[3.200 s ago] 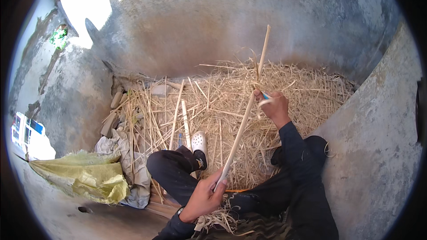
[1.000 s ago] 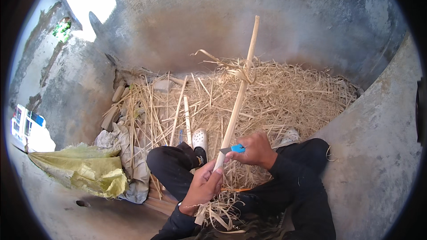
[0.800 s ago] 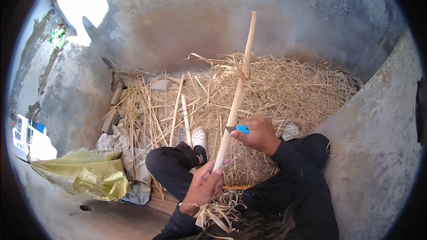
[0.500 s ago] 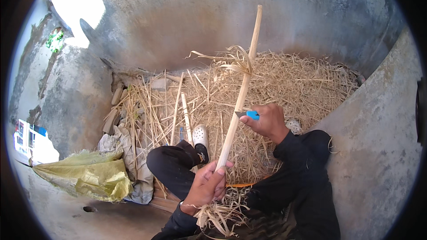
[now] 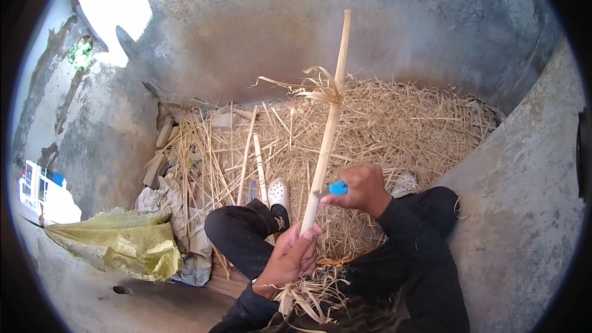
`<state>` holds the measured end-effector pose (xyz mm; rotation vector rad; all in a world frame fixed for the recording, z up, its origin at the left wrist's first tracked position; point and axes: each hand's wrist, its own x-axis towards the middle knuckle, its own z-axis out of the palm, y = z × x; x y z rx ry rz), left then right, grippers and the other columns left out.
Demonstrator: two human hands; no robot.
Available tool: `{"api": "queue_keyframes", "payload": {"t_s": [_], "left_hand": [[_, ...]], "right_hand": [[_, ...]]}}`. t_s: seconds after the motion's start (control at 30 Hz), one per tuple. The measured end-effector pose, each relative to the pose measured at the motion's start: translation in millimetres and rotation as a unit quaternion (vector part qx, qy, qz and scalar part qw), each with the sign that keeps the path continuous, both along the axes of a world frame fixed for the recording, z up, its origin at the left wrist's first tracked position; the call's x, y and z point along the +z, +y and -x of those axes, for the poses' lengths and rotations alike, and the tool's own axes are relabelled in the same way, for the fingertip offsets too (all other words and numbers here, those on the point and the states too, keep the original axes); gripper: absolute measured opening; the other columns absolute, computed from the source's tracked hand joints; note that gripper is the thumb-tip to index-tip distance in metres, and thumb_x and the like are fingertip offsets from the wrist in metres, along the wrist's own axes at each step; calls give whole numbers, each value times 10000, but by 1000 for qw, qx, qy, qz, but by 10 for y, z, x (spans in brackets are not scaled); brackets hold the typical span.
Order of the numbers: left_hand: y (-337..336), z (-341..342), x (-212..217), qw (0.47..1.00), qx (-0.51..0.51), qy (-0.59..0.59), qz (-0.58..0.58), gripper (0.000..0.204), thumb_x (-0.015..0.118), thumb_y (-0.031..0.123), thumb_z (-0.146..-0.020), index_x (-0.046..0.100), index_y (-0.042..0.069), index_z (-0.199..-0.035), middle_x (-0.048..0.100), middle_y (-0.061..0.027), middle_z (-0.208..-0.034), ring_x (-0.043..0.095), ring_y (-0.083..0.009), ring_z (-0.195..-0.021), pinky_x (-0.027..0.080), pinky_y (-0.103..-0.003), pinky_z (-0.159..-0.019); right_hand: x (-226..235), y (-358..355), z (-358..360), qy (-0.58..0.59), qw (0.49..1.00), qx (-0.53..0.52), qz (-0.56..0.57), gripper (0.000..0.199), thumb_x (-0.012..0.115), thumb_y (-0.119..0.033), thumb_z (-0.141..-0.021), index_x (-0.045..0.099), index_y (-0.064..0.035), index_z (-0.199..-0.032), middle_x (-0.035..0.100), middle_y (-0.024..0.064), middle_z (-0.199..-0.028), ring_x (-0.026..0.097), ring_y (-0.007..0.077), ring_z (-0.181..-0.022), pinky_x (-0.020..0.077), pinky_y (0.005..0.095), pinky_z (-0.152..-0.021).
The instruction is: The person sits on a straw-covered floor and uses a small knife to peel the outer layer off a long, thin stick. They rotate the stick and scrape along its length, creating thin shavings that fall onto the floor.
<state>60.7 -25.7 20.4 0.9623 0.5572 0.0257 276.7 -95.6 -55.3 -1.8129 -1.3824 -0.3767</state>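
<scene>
Head view: our left hand (image 5: 291,258) is wrapped round the stick's (image 5: 325,145) near end, stick slanting over the shavings heap (image 5: 413,129). Our right hand (image 5: 365,190) grips the blue knife (image 5: 337,189), blade at the stick's right edge. We'd go shallow, with steady pressure, fingers clear.

The long sleeves (image 5: 404,228) are near-black, the trousers (image 5: 237,237) black. The left clog (image 5: 279,191) is white and dotted with round holes, over a dark sock (image 5: 280,214) bearing pale marks; the right shoe (image 5: 404,183), mostly hidden, is white too. A thin pale band (image 5: 265,285) (cord or bracelet, too small to tell) sits beside the left cuff (image 5: 261,300).
</scene>
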Motion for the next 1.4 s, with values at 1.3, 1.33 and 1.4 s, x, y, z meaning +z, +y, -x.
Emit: {"api": "queue_keyframes", "payload": {"t_s": [1.3, 1.33, 1.4], "left_hand": [[240, 172, -266, 945, -35, -68, 318, 265, 310, 291, -1047, 439, 91, -929, 275, 55, -496, 259, -51, -324, 244, -209, -311], [251, 147, -256, 934, -35, -83, 346, 275, 301, 298, -1048, 435, 96, -918, 277, 54, -496, 260, -52, -323, 242, -208, -312], [266, 120, -249, 908, -40, -107, 404, 295, 283, 311, -1051, 426, 106, -896, 279, 53, -494, 261, -56, -323, 239, -207, -312]], "right_hand": [[-263, -25, 32, 200, 974, 94, 42, 681, 503, -697, -840, 506, -86, -538, 472, 84, -458, 481, 248, -388, 390, 370, -408], [-174, -84, 164, 138, 979, 129, 82, 681, 526, -704, -817, 477, -81, -548, 487, 81, -473, 523, 257, -412, 397, 375, -414], [-20, -110, 299, 98, 986, 113, 69, 673, 548, -716, -791, 496, -92, -545, 495, 79, -479, 524, 288, -424, 400, 382, -417]]}}
